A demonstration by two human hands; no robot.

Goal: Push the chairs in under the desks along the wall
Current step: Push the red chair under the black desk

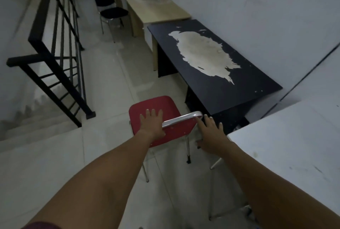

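Note:
A red chair (156,105) with a chrome top rail (182,119) stands on the tiled floor just left of the black desk (217,88), whose top has a large worn pale patch. My left hand (151,124) hovers spread over the left end of the rail, over the red seat. My right hand (209,133) is spread beside the rail's right end, fingers apart; I cannot tell if it touches. Farther back a black chair (108,4) stands pulled out from the beige desks (156,7) along the wall.
A black stair railing (60,48) guards a stairwell on the left, with steps going down. A white table (287,147) fills the near right, its thin metal legs (211,192) close to my right arm. The aisle between railing and desks is pale tile.

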